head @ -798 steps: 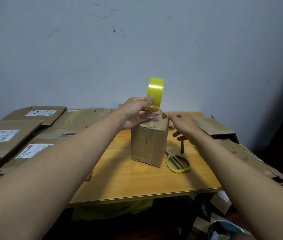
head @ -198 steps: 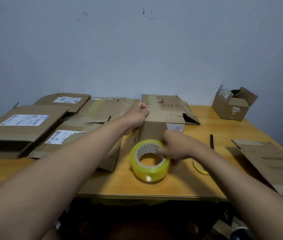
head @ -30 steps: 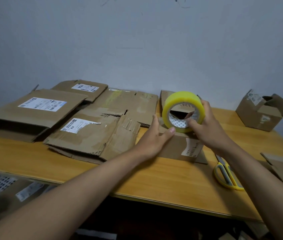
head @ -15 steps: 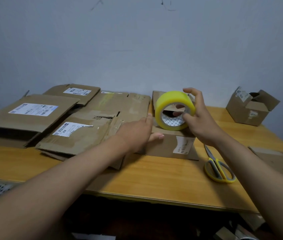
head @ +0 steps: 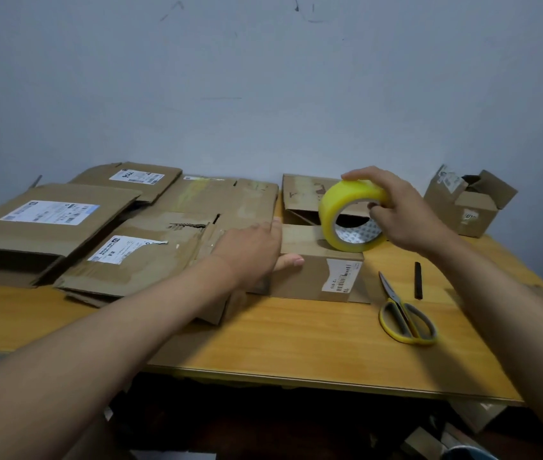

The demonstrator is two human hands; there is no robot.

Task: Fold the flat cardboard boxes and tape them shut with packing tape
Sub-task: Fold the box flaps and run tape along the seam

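A small brown cardboard box (head: 316,277) with a white label stands in the middle of the wooden table (head: 296,343), one flap raised behind it. My left hand (head: 250,254) lies flat on the box's left end, fingers straight, thumb over the front edge. My right hand (head: 399,210) grips a yellow roll of packing tape (head: 346,220), which stands on its edge on the box's top right. Fingers go through the roll's core. Whether a strip of tape is pulled out across the top, I cannot make out.
Several flattened cardboard boxes (head: 150,234) with shipping labels are stacked on the left half of the table. Yellow-handled scissors (head: 403,313) and a thin black stick (head: 418,280) lie right of the box. A folded small box (head: 469,204) with open flaps sits at the back right.
My right hand has lowered the tape roll onto the top of the box and moved it rightwards. My left hand stays pressed on the box's left end.
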